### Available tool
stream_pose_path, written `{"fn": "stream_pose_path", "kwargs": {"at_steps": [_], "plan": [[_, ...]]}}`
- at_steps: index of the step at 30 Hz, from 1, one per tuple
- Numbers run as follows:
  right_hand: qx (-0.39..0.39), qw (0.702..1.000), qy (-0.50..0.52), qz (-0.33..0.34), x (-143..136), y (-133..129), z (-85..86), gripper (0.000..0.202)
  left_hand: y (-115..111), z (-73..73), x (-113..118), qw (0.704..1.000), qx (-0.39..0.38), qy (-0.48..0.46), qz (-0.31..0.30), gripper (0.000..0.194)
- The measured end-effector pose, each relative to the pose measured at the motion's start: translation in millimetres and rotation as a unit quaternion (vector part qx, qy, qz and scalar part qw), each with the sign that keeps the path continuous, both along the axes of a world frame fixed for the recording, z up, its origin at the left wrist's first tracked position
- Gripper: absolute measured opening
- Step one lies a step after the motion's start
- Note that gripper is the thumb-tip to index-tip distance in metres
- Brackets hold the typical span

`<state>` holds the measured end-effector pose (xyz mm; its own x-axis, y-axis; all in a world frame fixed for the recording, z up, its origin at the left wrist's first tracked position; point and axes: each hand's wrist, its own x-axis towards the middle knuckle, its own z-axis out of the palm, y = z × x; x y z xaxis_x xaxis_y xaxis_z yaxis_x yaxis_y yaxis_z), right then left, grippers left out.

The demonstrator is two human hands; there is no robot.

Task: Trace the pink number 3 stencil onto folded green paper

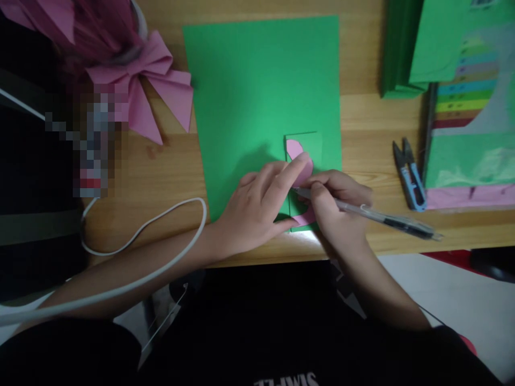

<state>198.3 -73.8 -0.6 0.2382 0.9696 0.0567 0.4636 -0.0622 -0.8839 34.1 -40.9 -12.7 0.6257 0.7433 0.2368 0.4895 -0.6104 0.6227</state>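
A large green sheet of paper (257,80) lies on the wooden table. On its lower right part rests a smaller folded green paper (309,140), with a curved pink paper cutout (294,147) on top. My left hand (261,206) presses the cutout down, fingers stretched out over it and thumb near its lower end. In my right hand (338,206) is a pen (386,218), gripped between thumb and fingers, its tip pointing left at the cutout's edge. Fingers partly cover the middle of the cutout.
Blue-handled thread snips (412,179) lie at the right, beside a plastic packet of coloured paper (462,161). Folded green papers (434,48) sit on that packet. A pink paper bow (148,80) is at the upper left. A white cable (161,212) loops across my left forearm.
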Motion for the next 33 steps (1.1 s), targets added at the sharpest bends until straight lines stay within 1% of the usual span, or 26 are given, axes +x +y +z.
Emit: {"fn": "stream_pose_path", "kwargs": {"at_steps": [4,10,15,20,24,33], "plan": [[-0.004,1.000,0.005,-0.001,-0.8,0.9,1.2,0.017,0.4,-0.7,0.6,1.000,-0.005,-0.007,-0.003,0.076],[0.004,0.999,0.028,-0.040,-2.3,2.0,1.5,0.020,-0.7,-0.2,0.5,1.000,-0.007,0.007,0.004,0.081],[0.004,1.000,0.018,-0.017,-1.7,1.1,1.0,0.018,-0.5,0.1,-0.2,1.000,-0.010,0.010,-0.001,0.080],[0.005,1.000,-0.021,0.001,-1.6,1.8,3.8,0.019,0.4,0.5,0.3,1.000,0.009,-0.001,-0.003,0.074],[0.002,0.999,-0.036,0.002,-0.5,1.6,6.1,0.019,0.5,1.3,1.2,1.000,0.013,0.004,0.000,0.073],[-0.003,0.998,-0.057,-0.007,3.4,-2.3,7.6,0.019,1.4,2.6,0.8,1.000,-0.008,0.010,-0.006,0.073]]}}
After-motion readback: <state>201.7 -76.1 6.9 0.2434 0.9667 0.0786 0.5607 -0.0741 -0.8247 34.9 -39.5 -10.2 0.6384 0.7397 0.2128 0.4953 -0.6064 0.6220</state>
